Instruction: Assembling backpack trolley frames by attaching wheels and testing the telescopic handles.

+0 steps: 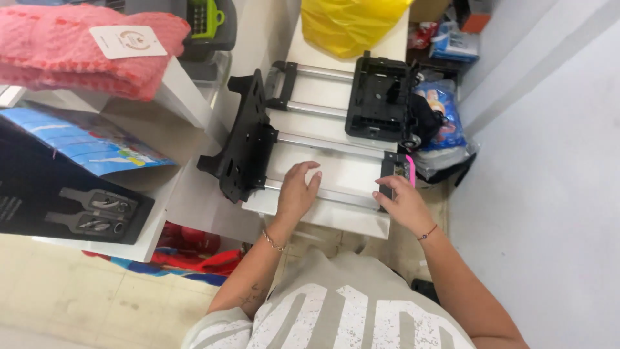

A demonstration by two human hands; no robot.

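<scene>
Head camera, steeply down, near hands (349,197)

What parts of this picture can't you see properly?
- Head view: the right hand covers the end of the folded trolley frame, so whether it grips is unclear.
- The left hand hides the silver rail beneath it.
- The yellow bag is cut off by the top edge.
- The things under the white shelf are hidden by it.
- The blue packets are partly behind the black plate.

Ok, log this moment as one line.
left hand: flat on silver metal rail of black folding trolley frame | right hand: gripping black handle end with pink strip | surface: white table
</scene>
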